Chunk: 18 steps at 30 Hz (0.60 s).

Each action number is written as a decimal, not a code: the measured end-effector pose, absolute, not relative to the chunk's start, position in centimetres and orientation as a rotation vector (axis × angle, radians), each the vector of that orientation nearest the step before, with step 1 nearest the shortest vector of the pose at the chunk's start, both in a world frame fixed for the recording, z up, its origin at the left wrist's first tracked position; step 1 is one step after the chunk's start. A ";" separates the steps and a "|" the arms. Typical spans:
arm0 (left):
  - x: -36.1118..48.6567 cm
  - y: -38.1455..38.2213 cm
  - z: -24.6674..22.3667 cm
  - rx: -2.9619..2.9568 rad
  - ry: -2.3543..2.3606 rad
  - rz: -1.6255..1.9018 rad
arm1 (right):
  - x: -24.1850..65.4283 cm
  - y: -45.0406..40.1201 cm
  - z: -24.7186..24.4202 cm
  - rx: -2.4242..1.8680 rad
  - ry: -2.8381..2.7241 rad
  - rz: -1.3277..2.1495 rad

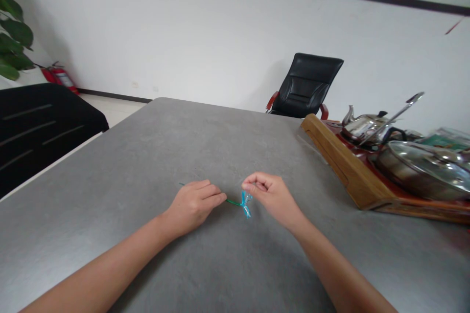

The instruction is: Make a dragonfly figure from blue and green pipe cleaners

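- The pipe-cleaner figure (235, 200) is a green stem ending in a small blue bow-shaped twist. It is held just above the grey bench (147, 166), near the bench's middle, between the two hands.
- The left hand (194, 206) has a closed grip, its fingers pinching the green stem, and the stem's thin tail sticks out past them at 10 o'clock.
- The right hand (270, 196) has a nearly closed grip, with thumb and fingertips pinched at the top of the blue twist. The exact contact is small and hard to make out.
- At 2 o'clock, well apart from the hands, sits a wooden tea tray (348, 168) with a red top.
- On the tray, a wide steel pot (422, 171) wears a glass lid, so its contents can't be made out.
- Behind the pot stand a steel kettle (363, 126) with its lid on and a long steel ladle (392, 118) leaning at a slant.
- A green printed packet (444, 140) lies past them at the tray's far side.
- At 12 to 1 o'clock, beyond the bench, stands a black leather chair (304, 85).
- At 10 o'clock are a black seat (40, 129), a red fire extinguisher (60, 78) and a leafy plant (12, 34).
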<state>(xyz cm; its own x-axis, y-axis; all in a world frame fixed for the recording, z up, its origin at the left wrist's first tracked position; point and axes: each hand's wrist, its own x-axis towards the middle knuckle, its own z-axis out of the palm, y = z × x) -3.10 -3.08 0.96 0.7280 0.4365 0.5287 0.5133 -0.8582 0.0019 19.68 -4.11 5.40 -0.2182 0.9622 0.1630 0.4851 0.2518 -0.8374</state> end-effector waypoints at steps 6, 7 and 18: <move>-3.3 -2.8 0.9 -2.673 -0.905 -0.912 | 18.9 -5.6 6.7 -1.292 -2.029 0.645; -3.3 -2.8 0.9 -2.659 -0.934 -0.936 | 18.7 -5.8 6.8 -1.282 -2.068 0.629; -3.4 -2.7 0.6 -2.622 -1.234 -1.195 | 17.4 -6.2 4.6 -1.338 -2.145 0.795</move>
<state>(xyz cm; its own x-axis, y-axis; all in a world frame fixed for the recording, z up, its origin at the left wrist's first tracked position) -3.43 -2.72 0.57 0.3992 0.6561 0.6404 0.6612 -0.6899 0.2947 17.35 -6.16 4.56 -0.4022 0.9104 0.0970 0.6276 0.3513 -0.6948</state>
